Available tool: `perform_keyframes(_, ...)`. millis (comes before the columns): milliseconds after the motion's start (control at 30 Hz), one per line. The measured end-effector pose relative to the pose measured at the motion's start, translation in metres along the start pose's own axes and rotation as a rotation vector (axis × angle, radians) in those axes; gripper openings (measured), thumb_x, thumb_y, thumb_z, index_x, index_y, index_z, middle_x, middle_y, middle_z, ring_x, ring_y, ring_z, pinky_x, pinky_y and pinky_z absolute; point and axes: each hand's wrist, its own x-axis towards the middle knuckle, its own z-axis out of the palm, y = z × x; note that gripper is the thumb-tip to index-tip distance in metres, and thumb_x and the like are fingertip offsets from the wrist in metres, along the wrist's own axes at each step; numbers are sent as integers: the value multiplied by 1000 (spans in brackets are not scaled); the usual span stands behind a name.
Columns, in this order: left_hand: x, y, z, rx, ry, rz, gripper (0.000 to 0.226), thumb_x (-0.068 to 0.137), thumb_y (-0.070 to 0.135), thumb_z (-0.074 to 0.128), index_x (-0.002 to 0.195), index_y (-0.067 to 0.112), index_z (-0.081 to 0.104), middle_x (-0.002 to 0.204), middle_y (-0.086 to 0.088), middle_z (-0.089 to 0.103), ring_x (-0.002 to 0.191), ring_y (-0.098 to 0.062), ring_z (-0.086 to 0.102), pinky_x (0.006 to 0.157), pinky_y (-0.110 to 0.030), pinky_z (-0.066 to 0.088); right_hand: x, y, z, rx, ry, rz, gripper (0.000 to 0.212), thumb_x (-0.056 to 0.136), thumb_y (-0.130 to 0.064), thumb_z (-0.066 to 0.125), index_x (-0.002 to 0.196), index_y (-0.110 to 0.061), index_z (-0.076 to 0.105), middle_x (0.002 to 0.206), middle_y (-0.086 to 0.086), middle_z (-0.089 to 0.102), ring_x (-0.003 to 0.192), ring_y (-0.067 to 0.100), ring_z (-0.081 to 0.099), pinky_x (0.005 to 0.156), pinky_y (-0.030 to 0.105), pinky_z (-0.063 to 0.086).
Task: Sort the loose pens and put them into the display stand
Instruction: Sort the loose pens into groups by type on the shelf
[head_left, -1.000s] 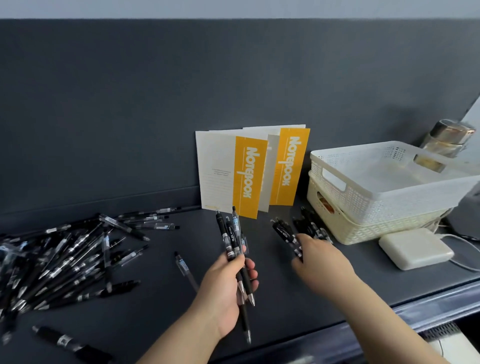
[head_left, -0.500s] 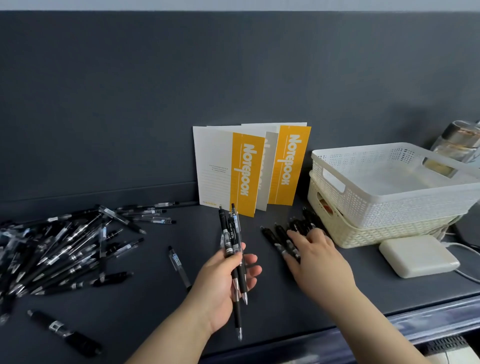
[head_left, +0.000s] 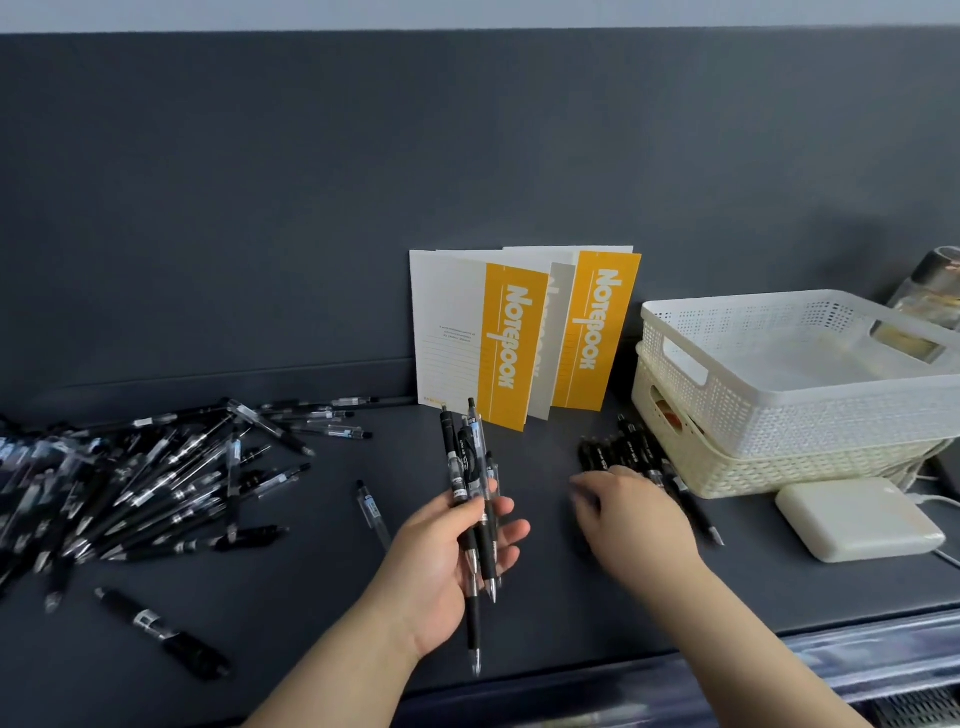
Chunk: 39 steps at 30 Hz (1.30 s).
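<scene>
Pen bundle (head_left: 464, 457) upright in left hand (head_left: 436, 566) — tips downward

The right hand (head_left: 631, 519) has blurred fingertips and covers the near ends of the sorted pens (head_left: 623, 447). The left hand (head_left: 447, 561) hides part of its pen bundle (head_left: 467, 457) under the thumb. The loose pile (head_left: 130, 483) smears off the left edge. The small print on the notebook (head_left: 452, 338) is unreadable.

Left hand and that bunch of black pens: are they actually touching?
Touching. The head view shows the left hand with thumb and fingers curled round the bunch of pens, their barrels crossing its palm.
</scene>
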Motion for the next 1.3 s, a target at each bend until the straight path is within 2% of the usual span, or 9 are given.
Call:
perform_keyframes(167,-5,-1,-2,101,-91,-40,25,96,5,43,108,5,65,88,-13,72,77,-25,71,68,-37,56,-12,-44,-9,871,-296,4,17,94,-24,53,95,-23,70,78,-5,69,66,5,62,62,18,49)
perform_keyframes(267,-8,0,-3,156,-92,-24,24,96,4,43,105,7,65,82,-13,71,77,-25,69,65,-36,54,-13,-58,-5,1140,-383,109,14,93,-11,55,95,-4,67,66,-1,63,47,1,54,46,15,43)
perform_keyframes(367,-8,2,-9,189,-48,-3,23,96,3,43,105,7,65,88,-12,73,83,-27,70,67,-37,54,-12,-64,-3,1279,-350,178,13,92,-5,54,86,1,64,63,5,64,46,8,55,43,19,43)
perform_keyframes(500,-6,9,-20,173,63,31,19,96,4,45,105,8,62,93,-8,75,81,-24,72,65,-35,56,-3,-60,-2,1195,-233,247,21,91,-10,57,70,-6,60,57,4,56,48,10,45,46,18,37)
perform_keyframes(800,1,28,-50,212,152,31,14,95,2,48,102,7,59,75,-6,70,65,-21,70,62,-34,55,13,-78,1,759,-304,180,27,84,-14,46,57,-15,52,56,4,63,48,14,53,49,24,38)
perform_keyframes(967,3,32,-63,261,134,-20,13,94,1,48,103,4,58,81,-9,69,66,-22,69,62,-34,54,17,-84,9,370,-215,19,7,87,-29,53,91,-27,58,63,-8,55,59,8,51,57,23,41)
perform_keyframes(1067,3,38,-70,188,105,-37,16,93,-1,49,104,4,60,78,-9,71,63,-20,66,62,-33,55,16,-93,16,189,-265,-147,32,90,-34,52,122,-36,56,86,-7,51,79,12,54,66,23,43)
perform_keyframes(1167,2,46,-74,50,47,-74,21,93,-1,46,106,3,63,79,-12,71,61,-18,60,62,-34,55,12,-100,22,73,-287,-171,24,91,-34,51,111,-30,63,101,-2,45,94,20,55,78,29,48)
perform_keyframes(1300,4,52,-80,-78,-5,-120,27,93,1,40,108,2,62,82,-15,69,65,-21,58,70,-39,53,7,-110,21,311,-93,-196,15,91,-26,53,85,-27,68,89,-3,55,79,11,55,70,18,45)
